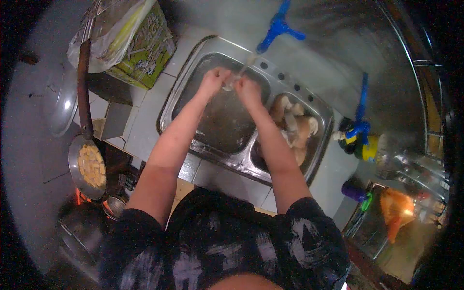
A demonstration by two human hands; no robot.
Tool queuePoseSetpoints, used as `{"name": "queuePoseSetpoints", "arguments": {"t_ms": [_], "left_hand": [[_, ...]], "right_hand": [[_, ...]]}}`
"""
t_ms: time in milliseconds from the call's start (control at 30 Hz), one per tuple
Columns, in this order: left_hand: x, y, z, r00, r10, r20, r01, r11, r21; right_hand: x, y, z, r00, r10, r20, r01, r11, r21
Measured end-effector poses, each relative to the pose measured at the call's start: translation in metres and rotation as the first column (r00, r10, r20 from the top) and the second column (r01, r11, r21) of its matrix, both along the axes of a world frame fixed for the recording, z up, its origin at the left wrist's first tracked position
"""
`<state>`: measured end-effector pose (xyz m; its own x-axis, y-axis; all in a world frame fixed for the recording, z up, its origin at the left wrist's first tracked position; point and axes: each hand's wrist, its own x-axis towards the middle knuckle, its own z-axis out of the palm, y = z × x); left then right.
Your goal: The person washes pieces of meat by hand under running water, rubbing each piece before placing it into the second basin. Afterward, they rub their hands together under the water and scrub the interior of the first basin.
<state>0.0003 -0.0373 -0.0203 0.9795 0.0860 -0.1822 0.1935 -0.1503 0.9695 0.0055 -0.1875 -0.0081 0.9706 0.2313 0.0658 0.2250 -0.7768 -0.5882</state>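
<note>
Over the left basin [217, 130] of a double steel sink, my left hand [214, 81] and my right hand [247, 90] work close together. Both are closed, with the fingers curled inward. Between them is a small, pale, wet-looking thing [229, 86], too blurred to name. A stream of water falls onto it from the blue tap [275, 31] above. My right forearm passes over the right basin, where several pale brown and whitish pieces [300, 130], like raw chicken, lie partly hidden.
Left of the sink stands a green patterned container [147, 53] with a plastic bag in it. A pan of yellowish pieces [92, 166] sits over a flame at the lower left, near a dark pot [87, 232]. A second blue tap [360, 116] and bottles are on the right.
</note>
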Motion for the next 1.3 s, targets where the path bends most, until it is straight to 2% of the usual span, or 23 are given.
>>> {"name": "queuePoseSetpoints", "arguments": {"t_ms": [33,167,233,300,367,400,467,500,567,667,700,733,800,867,933,967,1000,1033,1067,1133,1200,1267,1300], "left_hand": [[-0.001,-0.002,0.001,0.998,0.063,0.005,-0.062,0.992,-0.108],[0.001,0.000,0.007,0.994,0.103,0.022,-0.099,0.988,-0.119],[0.007,0.001,0.011,0.992,0.124,-0.003,-0.120,0.955,-0.270],[0.011,0.001,0.016,0.994,0.108,0.000,-0.104,0.958,-0.268],[0.014,-0.002,0.021,0.996,0.090,0.001,-0.086,0.959,-0.269],[0.015,-0.006,0.024,0.996,0.087,0.022,-0.079,0.968,-0.237],[0.015,-0.010,0.033,0.996,0.081,0.041,-0.070,0.976,-0.208],[0.015,-0.011,0.040,0.997,0.052,0.050,-0.043,0.984,-0.171],[0.019,-0.011,0.043,0.998,0.024,0.063,-0.015,0.991,-0.133],[0.026,-0.007,0.029,0.997,-0.031,0.076,0.041,0.992,-0.122],[0.027,-0.007,0.027,0.992,-0.048,0.118,0.054,0.998,-0.045],[0.028,-0.006,0.026,0.985,-0.068,0.161,0.063,0.997,0.034],[0.022,-0.008,0.031,0.986,-0.059,0.153,0.049,0.996,0.069],[0.019,-0.008,0.036,0.988,-0.051,0.146,0.036,0.994,0.105],[0.019,-0.006,0.032,0.976,-0.054,0.209,0.003,0.971,0.238],[0.019,-0.006,0.030,0.976,-0.053,0.209,0.002,0.971,0.238],[0.019,-0.005,0.028,0.989,-0.033,0.144,0.019,0.995,0.098],[0.019,-0.004,0.027,0.997,-0.022,0.076,0.025,0.999,-0.045],[0.019,-0.004,0.025,0.997,-0.021,0.076,0.025,0.999,-0.046],[0.018,-0.004,0.028,0.998,0.059,0.026,-0.051,0.972,-0.229],[0.019,-0.002,0.036,0.998,0.060,0.020,-0.054,0.974,-0.222],[0.018,-0.003,0.041,0.998,0.056,0.010,-0.052,0.975,-0.218],[0.020,-0.003,0.038,0.999,0.032,0.033,-0.027,0.989,-0.143]], "right_hand": [[0.000,-0.001,-0.003,0.999,-0.029,-0.014,0.030,0.999,0.026],[-0.004,-0.014,-0.011,0.988,-0.125,-0.088,0.129,0.991,0.041],[-0.001,-0.025,-0.032,0.988,-0.134,-0.083,0.135,0.991,0.014],[0.002,-0.028,-0.042,0.986,-0.144,-0.078,0.144,0.990,-0.012],[0.001,-0.028,-0.041,0.996,-0.018,-0.083,0.038,0.967,0.252],[0.001,-0.023,-0.028,0.996,-0.021,-0.085,0.042,0.967,0.251],[-0.001,-0.009,0.007,0.968,-0.094,-0.232,0.150,0.959,0.239],[0.000,-0.011,0.003,0.968,-0.097,-0.232,0.153,0.959,0.238],[0.005,-0.015,-0.009,0.997,-0.022,-0.073,0.041,0.964,0.261],[0.003,-0.012,-0.027,1.000,-0.005,-0.006,0.006,0.960,0.278],[0.001,-0.010,-0.023,1.000,-0.004,-0.009,0.006,0.961,0.278],[0.000,-0.009,-0.018,0.999,-0.012,-0.044,0.024,0.961,0.275],[-0.002,-0.005,-0.009,0.997,-0.020,-0.079,0.041,0.961,0.272],[-0.003,-0.002,-0.001,0.996,-0.030,-0.087,0.059,0.935,0.349],[-0.002,-0.002,0.003,0.989,-0.021,-0.144,0.066,0.946,0.316],[-0.001,-0.001,0.005,0.980,-0.013,-0.199,0.070,0.957,0.282],[0.002,-0.001,0.002,0.980,-0.012,-0.199,0.069,0.957,0.281],[0.005,-0.001,-0.003,0.987,-0.044,-0.153,0.071,0.983,0.171],[0.007,-0.002,-0.006,0.992,-0.071,-0.103,0.078,0.995,0.060],[0.005,-0.013,-0.010,0.991,-0.093,-0.101,0.101,0.992,0.078],[0.007,-0.014,-0.011,0.989,-0.110,-0.099,0.120,0.988,0.098],[0.006,-0.011,-0.010,0.973,-0.200,-0.112,0.215,0.965,0.149],[0.005,-0.009,-0.005,0.973,-0.203,-0.111,0.218,0.965,0.147]]}}
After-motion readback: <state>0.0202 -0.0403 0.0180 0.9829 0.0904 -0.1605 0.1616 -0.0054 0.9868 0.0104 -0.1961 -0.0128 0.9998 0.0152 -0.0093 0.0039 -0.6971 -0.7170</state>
